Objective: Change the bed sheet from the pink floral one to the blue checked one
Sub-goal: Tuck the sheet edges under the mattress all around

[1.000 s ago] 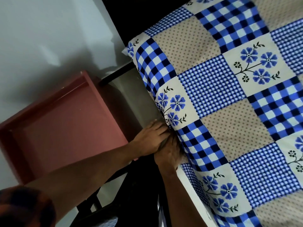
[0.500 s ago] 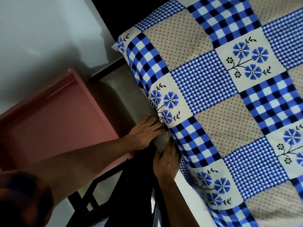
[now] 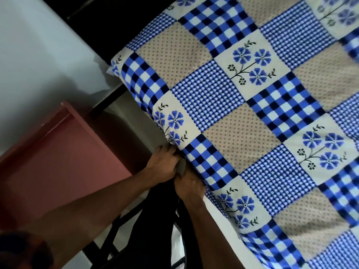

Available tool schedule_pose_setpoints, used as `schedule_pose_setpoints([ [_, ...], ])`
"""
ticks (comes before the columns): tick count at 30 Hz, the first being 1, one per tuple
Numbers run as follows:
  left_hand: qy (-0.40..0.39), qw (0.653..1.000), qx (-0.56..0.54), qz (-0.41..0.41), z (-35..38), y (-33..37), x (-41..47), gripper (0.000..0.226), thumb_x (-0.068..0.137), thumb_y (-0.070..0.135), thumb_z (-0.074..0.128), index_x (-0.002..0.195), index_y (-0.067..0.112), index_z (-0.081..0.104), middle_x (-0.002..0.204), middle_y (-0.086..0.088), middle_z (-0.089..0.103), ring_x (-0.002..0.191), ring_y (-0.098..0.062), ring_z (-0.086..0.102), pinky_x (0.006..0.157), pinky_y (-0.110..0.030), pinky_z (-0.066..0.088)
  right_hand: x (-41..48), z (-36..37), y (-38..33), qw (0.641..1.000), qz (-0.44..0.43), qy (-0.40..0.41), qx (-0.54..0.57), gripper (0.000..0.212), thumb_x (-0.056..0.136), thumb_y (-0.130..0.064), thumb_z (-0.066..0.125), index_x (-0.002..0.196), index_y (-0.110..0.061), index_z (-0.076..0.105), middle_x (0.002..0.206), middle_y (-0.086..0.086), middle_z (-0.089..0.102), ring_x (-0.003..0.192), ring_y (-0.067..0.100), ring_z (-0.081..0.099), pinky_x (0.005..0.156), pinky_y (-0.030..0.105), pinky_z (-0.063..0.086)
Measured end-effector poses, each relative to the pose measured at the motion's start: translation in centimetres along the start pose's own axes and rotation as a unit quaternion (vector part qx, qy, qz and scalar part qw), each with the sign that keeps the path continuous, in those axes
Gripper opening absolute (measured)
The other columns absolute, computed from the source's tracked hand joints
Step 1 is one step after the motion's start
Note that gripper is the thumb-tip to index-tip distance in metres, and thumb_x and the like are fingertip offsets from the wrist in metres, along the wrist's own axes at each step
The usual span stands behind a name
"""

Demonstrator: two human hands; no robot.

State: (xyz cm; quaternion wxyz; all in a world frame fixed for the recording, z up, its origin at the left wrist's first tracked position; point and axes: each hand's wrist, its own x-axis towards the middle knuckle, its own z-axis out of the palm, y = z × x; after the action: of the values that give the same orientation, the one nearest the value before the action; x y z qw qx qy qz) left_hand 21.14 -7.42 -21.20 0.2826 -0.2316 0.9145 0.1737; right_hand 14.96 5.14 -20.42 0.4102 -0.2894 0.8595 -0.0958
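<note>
Since half a second back, the hands have been drawn closer, with only a grey sliver left between them. The left hand is pressed to the edge of the sheet, fingers together and near straight. The right hand is laid just beside it, fingertips hidden under that edge, so its grip cannot be told. The sheet is spread over the bed, right of and beyond both hands. Step judged: side edge being tucked, late in the task. Next, tucking should be carried further along the edge. The long axis is judged to run along that edge, toward the corner beyond the left hand.
</note>
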Motion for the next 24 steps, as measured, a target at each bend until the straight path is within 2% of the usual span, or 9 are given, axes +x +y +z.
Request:
schedule_pose_setpoints([
  [2, 0.040, 0.999, -0.031, 0.001, -2.2, 1.0, -0.5, 0.033, 0.086, 0.034, 0.050, 0.114, 0.022, 0.064, 0.115, -0.003, 0.066, 0.109, -0.026, 0.060, 0.090, -0.038, 0.048, -2.2, -0.9, 0.8, 0.996, -0.067, 0.019, -0.049, 0.056, 0.093, -0.038, 0.037, 0.148, -0.028, 0.039, 0.142, -0.002, 0.055, 0.128, 0.021, 0.055, 0.099, 0.039, 0.051],
  [4, 0.077, 0.995, -0.061, 0.017, -4.2, 2.1, -1.4, 0.021, 0.087, 0.031, 0.051, 0.096, 0.022, 0.068, 0.094, 0.001, 0.071, 0.090, -0.021, 0.066, 0.070, -0.030, 0.047, -4.8, -2.5, 2.0, 0.992, -0.115, 0.041, -0.011, 0.062, 0.088, -0.033, 0.037, 0.149, -0.030, 0.041, 0.146, -0.008, 0.053, 0.128, 0.014, 0.054, 0.101, 0.034, 0.050],
  [7, 0.145, 0.981, -0.097, 0.080, -6.3, 3.4, -2.1, 0.011, 0.080, 0.025, 0.054, 0.076, 0.020, 0.063, 0.068, 0.002, 0.063, 0.062, -0.020, 0.061, 0.050, -0.024, 0.036, -6.6, -7.9, 4.1, 0.970, -0.181, 0.157, 0.051, 0.048, 0.087, -0.017, 0.056, 0.134, -0.025, 0.059, 0.122, -0.004, 0.069, 0.105, 0.016, 0.062, 0.085, 0.032, 0.054],
  [9, 0.199, 0.963, -0.112, 0.141, -7.8, 4.8, -1.3, 0.012, 0.077, 0.021, 0.053, 0.072, 0.017, 0.063, 0.065, 0.001, 0.059, 0.059, -0.019, 0.056, 0.047, -0.027, 0.040, -5.4, -11.8, 5.9, 0.942, -0.226, 0.247, 0.031, 0.043, 0.087, -0.012, 0.064, 0.129, -0.016, 0.062, 0.118, 0.003, 0.070, 0.102, 0.022, 0.061, 0.084, 0.037, 0.053],
  [12, 0.258, 0.940, -0.073, 0.213, -10.4, 7.5, 1.9, 0.014, 0.083, 0.021, 0.058, 0.087, 0.014, 0.069, 0.081, -0.001, 0.062, 0.076, -0.020, 0.056, 0.060, -0.035, 0.047, -1.1, -16.0, 8.4, 0.940, -0.168, 0.296, -0.024, 0.045, 0.097, -0.026, 0.057, 0.140, -0.013, 0.056, 0.144, 0.011, 0.055, 0.132, 0.029, 0.050, 0.106, 0.045, 0.042],
  [14, 0.262, 0.934, -0.036, 0.240, -11.5, 9.1, 4.5, 0.027, 0.087, 0.026, 0.059, 0.109, 0.013, 0.070, 0.108, -0.005, 0.066, 0.100, -0.024, 0.058, 0.082, -0.037, 0.046, 1.0, -16.8, 9.7, 0.957, -0.090, 0.268, -0.064, 0.056, 0.102, -0.045, 0.045, 0.152, -0.020, 0.041, 0.160, 0.009, 0.035, 0.149, 0.030, 0.029, 0.118, 0.053, 0.027],
  [17, 0.205, 0.943, 0.034, 0.260, -11.2, 11.9, 7.1, 0.053, 0.096, 0.044, 0.049, 0.144, 0.023, 0.051, 0.157, -0.005, 0.038, 0.144, -0.028, 0.032, 0.113, -0.049, 0.025, -0.1, -14.4, 12.5, 0.967, -0.002, 0.240, -0.085, 0.064, 0.102, -0.060, 0.034, 0.158, -0.031, 0.025, 0.167, 0.002, 0.014, 0.155, 0.023, 0.008, 0.124, 0.053, 0.006],
  [20, 0.147, 0.932, 0.077, 0.322, -9.2, 15.3, 8.0, 0.063, 0.100, 0.054, 0.038, 0.157, 0.031, 0.023, 0.167, -0.001, 0.006, 0.154, -0.024, 0.001, 0.118, -0.057, 0.008, -6.4, -9.4, 15.6, 0.959, 0.052, 0.270, -0.072, 0.063, 0.101, -0.058, 0.039, 0.156, -0.028, 0.034, 0.166, 0.003, 0.020, 0.154, 0.023, 0.016, 0.123, 0.053, 0.013],
  [24, 0.125, 0.911, 0.115, 0.375, -6.0, 19.3, 7.0, 0.066, 0.102, 0.057, 0.034, 0.159, 0.029, 0.016, 0.167, -0.002, 0.006, 0.154, -0.026, -0.002, 0.115, -0.067, 0.011, -15.0, -3.6, 18.8, 0.949, 0.154, 0.275, -0.027, 0.063, 0.101, -0.060, 0.027, 0.150, -0.024, 0.045, 0.165, 0.004, 0.023, 0.152, 0.025, 0.023, 0.119, 0.055, 0.023],
])
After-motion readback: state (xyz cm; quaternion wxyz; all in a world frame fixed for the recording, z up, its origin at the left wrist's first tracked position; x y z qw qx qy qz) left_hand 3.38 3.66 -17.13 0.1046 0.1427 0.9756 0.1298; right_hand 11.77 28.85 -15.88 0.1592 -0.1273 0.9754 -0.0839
